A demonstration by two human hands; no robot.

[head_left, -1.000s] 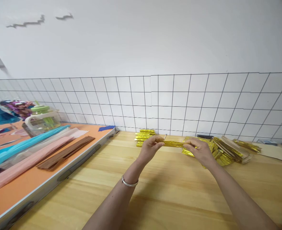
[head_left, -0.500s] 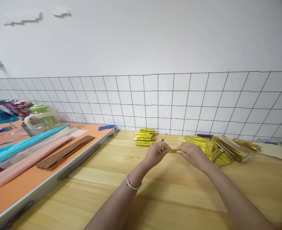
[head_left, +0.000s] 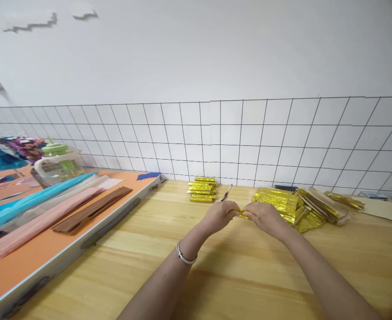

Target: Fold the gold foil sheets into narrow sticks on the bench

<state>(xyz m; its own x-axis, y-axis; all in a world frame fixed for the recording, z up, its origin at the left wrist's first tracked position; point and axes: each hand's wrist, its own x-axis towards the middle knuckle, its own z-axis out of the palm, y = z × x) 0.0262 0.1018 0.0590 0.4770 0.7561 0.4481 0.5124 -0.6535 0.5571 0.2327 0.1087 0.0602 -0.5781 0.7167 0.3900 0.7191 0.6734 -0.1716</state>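
Observation:
Between my two hands is a narrow strip of shiny gold foil (head_left: 242, 213), pinched at both ends and bent or twisted in the middle. My left hand (head_left: 220, 216) closes on its left end, my right hand (head_left: 266, 217) on its right end; fingers partly hide the foil. Behind my left hand lies a stack of folded gold foil strips (head_left: 202, 190). A slim pen-like tool (head_left: 227, 193) rests just beyond the hands. Past my right hand, flat gold foil sheets (head_left: 278, 202) lie on the wooden table (head_left: 142, 275).
More gold foil bundles (head_left: 316, 209) and a pale card (head_left: 384, 210) lie at the right. An orange board (head_left: 26, 260) at left carries brown strips (head_left: 92, 209), pink paper (head_left: 46, 222), blue paper (head_left: 36, 198) and a green-lidded jug (head_left: 58, 164). A tiled wall (head_left: 231, 138) stands behind.
The gold strip, nearly straight before, now looks bent or twisted between my fingers. My hands have come slightly closer together, and more of the pen-like tool shows.

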